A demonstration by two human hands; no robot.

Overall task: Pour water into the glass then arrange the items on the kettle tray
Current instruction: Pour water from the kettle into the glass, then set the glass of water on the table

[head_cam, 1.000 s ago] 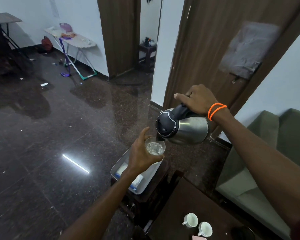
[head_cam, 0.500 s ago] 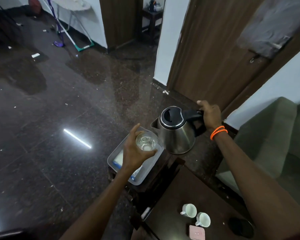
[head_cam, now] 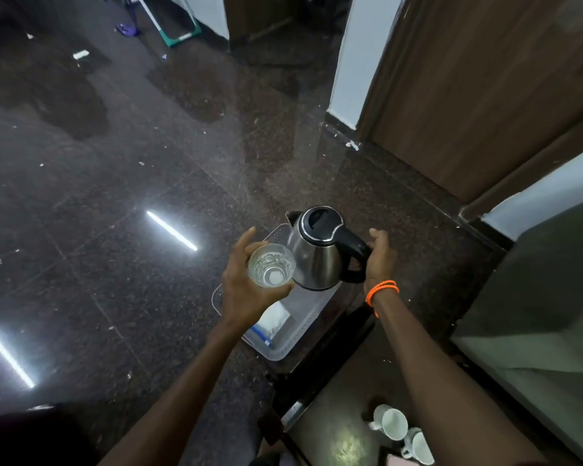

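A clear glass [head_cam: 271, 266] with water in it is held upright above the tray by my left hand [head_cam: 246, 290], whose fingers curl round it. The steel kettle [head_cam: 317, 253] with a black lid stands upright over the far end of the grey kettle tray [head_cam: 295, 344]. My right hand [head_cam: 379, 258], with orange bands at the wrist, grips the kettle's black handle. A packet with a blue edge [head_cam: 273, 322] lies in the tray below the glass.
The tray rests on a small dark stand [head_cam: 354, 317]. A brown table [head_cam: 344, 432] in front carries two white cups [head_cam: 401, 430]. A green sofa [head_cam: 535, 317] fills the right side, a wooden door [head_cam: 468, 95] is behind, and dark polished floor lies to the left.
The kettle went from tilted and pouring into the glass to upright and lowered onto the tray end. My left hand kept the glass beside it. My view tipped downward.
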